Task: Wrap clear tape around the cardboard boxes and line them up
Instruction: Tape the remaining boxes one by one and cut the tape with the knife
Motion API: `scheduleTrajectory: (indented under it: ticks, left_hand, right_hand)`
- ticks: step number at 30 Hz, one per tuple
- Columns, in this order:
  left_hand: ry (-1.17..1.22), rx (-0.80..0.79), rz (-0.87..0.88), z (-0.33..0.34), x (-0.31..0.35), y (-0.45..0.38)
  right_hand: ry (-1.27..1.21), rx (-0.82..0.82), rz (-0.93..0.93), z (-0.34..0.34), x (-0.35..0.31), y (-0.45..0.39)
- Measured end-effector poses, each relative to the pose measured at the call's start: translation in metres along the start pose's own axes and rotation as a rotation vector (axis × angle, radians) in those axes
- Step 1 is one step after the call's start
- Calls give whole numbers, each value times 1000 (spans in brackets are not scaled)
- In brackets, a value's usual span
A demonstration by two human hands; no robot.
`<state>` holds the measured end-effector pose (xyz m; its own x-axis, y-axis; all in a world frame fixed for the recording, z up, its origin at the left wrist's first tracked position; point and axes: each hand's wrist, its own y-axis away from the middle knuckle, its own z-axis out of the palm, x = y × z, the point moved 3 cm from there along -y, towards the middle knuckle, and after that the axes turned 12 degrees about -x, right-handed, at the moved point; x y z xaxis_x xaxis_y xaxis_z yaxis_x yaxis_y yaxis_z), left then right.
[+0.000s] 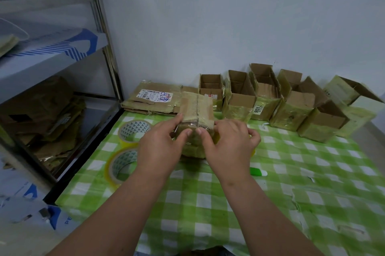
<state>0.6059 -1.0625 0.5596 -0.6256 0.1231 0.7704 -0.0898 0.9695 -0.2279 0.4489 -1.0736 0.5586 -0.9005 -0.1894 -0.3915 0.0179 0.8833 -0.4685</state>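
A small brown cardboard box (196, 114), closed and already banded with clear tape, stands in the middle of the green-and-white checked tablecloth (291, 172). The left hand (160, 147) presses its thumb against the near face of the box with fingers curled round the left edge. The right hand (227, 145) does the same on the right side, thumb on the front, and its outer fingers seem to curl round something yellow, possibly a tape roll, though it is mostly hidden.

Behind the box, a row of open-topped, tape-wrapped cardboard boxes (291, 105) runs along the pale wall (208, 16). A flattened carton with a white shipping label (152, 98) lies at the left end of the row. Two yellow-edged rolls of clear tape (125, 149) sit just left of the hands, and a green-and-white cylinder (258, 171) lies near the right wrist.

The risk from here is in the smoothing: if the thumbs press unevenly, the film could wrinkle or trap air, and a loose tail may lift. Pulling tape too hard could also tip the light box or drag the thin cloth, nudging the lined-up row behind.
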Motion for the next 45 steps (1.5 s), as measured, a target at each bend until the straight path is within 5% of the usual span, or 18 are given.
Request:
scheduleTrajectory:
  ticks: [19, 31, 37, 45]
  left_hand:
    - [445, -274, -65, -13, -14, -3]
    - [403, -186, -41, -8, -16, -2]
    - [317, -149, -33, -7, -16, -4]
    - [-59, -150, 39, -9, -7, -4]
  right_hand:
    - [-202, -246, -153, -15, 22, -1]
    - [-83, -340, -176, -24, 24, -5]
    - [-62, -227, -85, -16, 17, -2]
    - [-13, -187, -58, -16, 11, 2]
